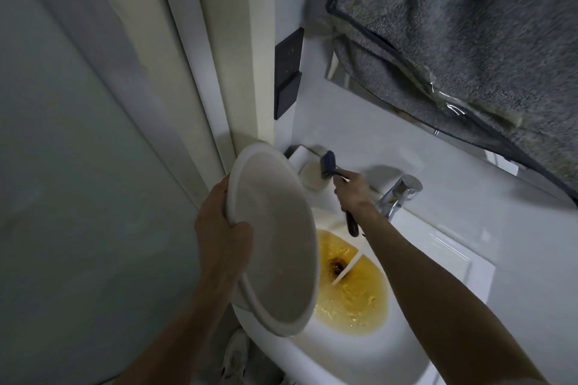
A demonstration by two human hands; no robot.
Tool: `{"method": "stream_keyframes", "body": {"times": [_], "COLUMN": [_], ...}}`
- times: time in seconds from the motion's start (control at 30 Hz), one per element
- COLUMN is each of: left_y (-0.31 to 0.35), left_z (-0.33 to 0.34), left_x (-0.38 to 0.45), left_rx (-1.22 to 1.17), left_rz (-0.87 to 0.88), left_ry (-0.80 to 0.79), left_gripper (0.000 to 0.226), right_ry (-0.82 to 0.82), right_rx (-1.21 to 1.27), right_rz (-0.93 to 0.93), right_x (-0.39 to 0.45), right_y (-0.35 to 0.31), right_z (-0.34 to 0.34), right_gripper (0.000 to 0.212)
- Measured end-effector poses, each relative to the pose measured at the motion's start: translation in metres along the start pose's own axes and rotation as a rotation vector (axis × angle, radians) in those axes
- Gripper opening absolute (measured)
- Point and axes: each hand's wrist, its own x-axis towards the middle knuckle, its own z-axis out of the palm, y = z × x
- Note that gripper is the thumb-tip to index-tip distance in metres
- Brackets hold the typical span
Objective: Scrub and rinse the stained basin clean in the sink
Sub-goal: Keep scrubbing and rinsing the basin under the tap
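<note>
Grey towel (469,40) hangs far right, above everything, w/ a dark wall panel (288,72) to its left. Below it the white sink (359,353) fills the near-right, bowl holding yellow-brown water (353,300) around the drain. Tap (400,194) on the far-right rim is running; a thin stream lands by the drain.

Basin (275,241) is held up & tilted over the sink's left side, inside facing right, looks greyish/filmy. Left hand (222,228) grips its left rim, thumb wrapped over the edge, fingers behind.

Right hand (353,189) is far side of the sink, just right of the basin's upper edge, fingers closed round the handle of a dark brush (328,166). Brush head points toward a pale block, prob. soap (312,176), on the far-left ledge; can't tell if touching.

Step, as I read it: between scrub passes, dirty water dumped, brush going for soap. Next prob. needs brush brought back into the basin, scrub the film w/ basin steadied by left hand, then rinse under the stream.
</note>
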Motion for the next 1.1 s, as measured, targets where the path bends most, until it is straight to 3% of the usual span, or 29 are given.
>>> {"method": "stream_keyframes", "body": {"times": [0.1, 0.17, 0.23, 0.37, 0.47, 0.53, 0.63, 0.67, 0.77, 0.8, 0.9, 0.93, 0.97, 1.03, 1.07, 1.1], "left_y": [-0.002, -0.004, -0.004, 0.0, 0.002, 0.0, -0.006, -0.009, -0.013, -0.013, -0.01, -0.01, -0.01, -0.008, -0.007, -0.006], "left_z": [-0.004, -0.005, -0.006, -0.001, 0.005, 0.009, 0.013, 0.014, 0.013, 0.014, 0.016, 0.016, 0.015, 0.013, 0.012, 0.012], "left_x": [0.003, 0.005, 0.003, -0.007, -0.008, -0.012, -0.023, -0.026, -0.029, -0.029, -0.03, -0.03, -0.031, -0.031, -0.031, -0.03], "left_rx": [0.013, -0.001, -0.017, -0.012, 0.006, 0.016, 0.057, 0.063, 0.047, 0.045, 0.067, 0.071, 0.068, 0.047, 0.038, 0.037], "left_rz": [-0.023, -0.03, -0.032, -0.012, 0.027, 0.029, 0.03, 0.034, 0.026, 0.019, 0.014, 0.015, 0.02, 0.031, 0.034, 0.032], "left_ry": [-0.012, -0.019, -0.028, -0.105, -0.133, -0.155, -0.207, -0.214, -0.195, -0.189, -0.22, -0.224, -0.218, -0.193, -0.185, -0.183], "left_gripper": [0.073, 0.066, 0.062, 0.053, 0.056, 0.062, 0.064, 0.064, 0.067, 0.067, 0.064, 0.063, 0.062, 0.061, 0.06, 0.06], "right_ry": [-0.097, -0.171, -0.241, -0.561, -0.451, -0.486, -0.822, -0.797, -0.426, -0.438, -0.828, -0.873, -0.801, -0.49, -0.413, -0.447], "right_rx": [0.262, 0.279, 0.075, -0.512, -0.881, -0.877, -0.709, -0.741, -0.911, -0.91, -0.681, -0.657, -0.717, -0.922, -0.953, -0.933], "right_rz": [0.04, -0.049, -0.227, -0.489, -0.534, -0.461, -0.434, -0.453, -0.403, -0.406, -0.4, -0.404, -0.423, -0.479, -0.491, -0.504], "right_x": [-0.042, -0.075, -0.11, -0.166, -0.171, -0.172, -0.188, -0.187, -0.164, -0.162, -0.181, -0.187, -0.185, -0.171, -0.169, -0.169], "right_y": [-0.002, 0.002, 0.015, 0.052, 0.075, 0.087, 0.095, 0.096, 0.106, 0.107, 0.101, 0.099, 0.099, 0.103, 0.103, 0.105], "right_z": [-0.032, -0.047, -0.05, -0.032, -0.032, -0.034, -0.03, -0.031, -0.041, -0.042, -0.028, -0.026, -0.026, -0.03, -0.03, -0.027], "right_gripper": [0.029, 0.028, 0.027, 0.034, 0.041, 0.036, 0.033, 0.034, 0.035, 0.035, 0.033, 0.035, 0.04, 0.045, 0.047, 0.048]}}
